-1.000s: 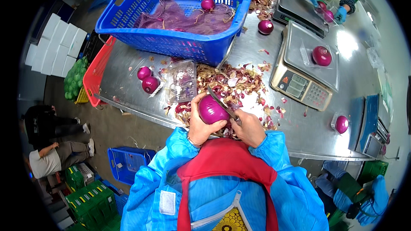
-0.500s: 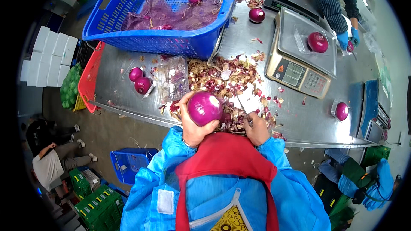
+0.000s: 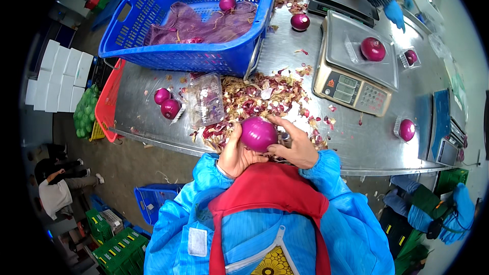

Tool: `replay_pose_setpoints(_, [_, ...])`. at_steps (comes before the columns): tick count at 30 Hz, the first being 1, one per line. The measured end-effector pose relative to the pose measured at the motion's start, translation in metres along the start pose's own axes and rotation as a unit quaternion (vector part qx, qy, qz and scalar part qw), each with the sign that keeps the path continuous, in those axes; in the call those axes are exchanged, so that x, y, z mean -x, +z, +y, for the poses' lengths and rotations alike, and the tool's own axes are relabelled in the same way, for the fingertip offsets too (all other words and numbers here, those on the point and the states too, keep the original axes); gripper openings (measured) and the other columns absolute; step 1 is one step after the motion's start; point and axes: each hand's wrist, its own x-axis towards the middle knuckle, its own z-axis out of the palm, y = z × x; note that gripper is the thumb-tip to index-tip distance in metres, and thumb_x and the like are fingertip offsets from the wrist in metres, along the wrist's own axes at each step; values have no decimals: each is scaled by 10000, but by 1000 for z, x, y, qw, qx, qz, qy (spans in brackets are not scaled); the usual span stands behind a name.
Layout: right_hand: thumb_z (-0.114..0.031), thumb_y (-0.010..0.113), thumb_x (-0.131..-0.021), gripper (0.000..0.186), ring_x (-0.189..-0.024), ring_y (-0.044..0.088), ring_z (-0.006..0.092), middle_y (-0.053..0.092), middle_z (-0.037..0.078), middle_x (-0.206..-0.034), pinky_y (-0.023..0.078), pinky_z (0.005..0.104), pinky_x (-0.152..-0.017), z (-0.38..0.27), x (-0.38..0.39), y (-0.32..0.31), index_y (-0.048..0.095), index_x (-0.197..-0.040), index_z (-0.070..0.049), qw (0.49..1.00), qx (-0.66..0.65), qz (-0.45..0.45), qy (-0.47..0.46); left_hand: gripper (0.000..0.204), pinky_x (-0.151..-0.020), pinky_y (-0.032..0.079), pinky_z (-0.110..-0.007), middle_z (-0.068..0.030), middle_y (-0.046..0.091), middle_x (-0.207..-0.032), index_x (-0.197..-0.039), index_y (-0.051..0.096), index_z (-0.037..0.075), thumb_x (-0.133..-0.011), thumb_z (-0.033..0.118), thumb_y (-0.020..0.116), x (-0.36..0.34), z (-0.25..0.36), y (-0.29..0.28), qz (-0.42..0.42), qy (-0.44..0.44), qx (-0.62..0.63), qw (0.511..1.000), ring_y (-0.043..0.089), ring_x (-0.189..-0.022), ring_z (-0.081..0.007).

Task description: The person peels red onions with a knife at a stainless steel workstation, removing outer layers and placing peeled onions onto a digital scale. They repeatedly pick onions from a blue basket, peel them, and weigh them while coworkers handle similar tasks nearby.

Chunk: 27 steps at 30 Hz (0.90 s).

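Observation:
Between my two hands is a large, peeled red onion, above the apron. My left hand cups it from the left and below; my right hand grips its right side with thumb and fingers. Just beyond lie heaped dry onion skins on the steel table, with an open clear plastic box beside them at the left. Two smaller onions sit farther left. The knife is not visible.
A blue basket holding purple mesh stands behind, beside a red basket. Scales carry a boxed onion; another boxed onion sits right. A co-worker's blue-gloved hand is over the far scales. People and crates are below.
The knife has left view; my right hand has moved from its handle onto the onion. The onion has shifted right. The co-worker's hands have moved, and a boxed onion now shows beside the scale.

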Motion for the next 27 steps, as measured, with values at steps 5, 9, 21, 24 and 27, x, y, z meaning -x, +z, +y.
replay_pose_setpoints(5, [-372,504,-908,484,-446,453,98,600,65,-801,392,272,-422,12,5,-9,458,-1254,-37,943,-309,4,121,820,-844,479,-338,-148,473,-1239,-1432,147,82,-786,118,651,16,11,1,-38,111,-353,928,553,-1051,-217])
replay_pose_setpoints(9, [-516,326,-946,472,-427,423,134,542,54,-665,373,290,-401,17,8,12,498,-1092,-102,787,-560,-8,258,925,-963,397,-354,-133,430,-1270,-1393,194,30,-675,176,758,-1,9,11,-32,271,-438,857,465,-1149,-224])
replay_pose_setpoints(21, [-107,586,-774,144,-657,593,364,591,157,-711,463,457,-576,-6,17,3,502,-875,-49,942,330,63,11,870,-924,441,-344,-121,471,-1207,-1311,260,39,-625,102,791,-14,1,9,57,267,-318,908,519,-1072,-212])
replay_pose_setpoints(24, [-112,585,-764,167,-693,600,360,586,150,-732,462,474,-605,-9,11,5,476,-877,-56,931,359,45,44,915,-932,440,-365,-130,469,-1205,-1319,215,42,-618,87,800,-11,1,13,58,278,-345,894,518,-1077,-220])
replay_pose_setpoints(27, [-112,590,-759,173,-697,597,369,590,157,-739,465,474,-607,-7,8,5,480,-877,-51,929,364,41,55,909,-931,441,-368,-147,476,-1199,-1308,223,42,-610,85,804,-10,4,15,47,290,-385,875,520,-1078,-229])
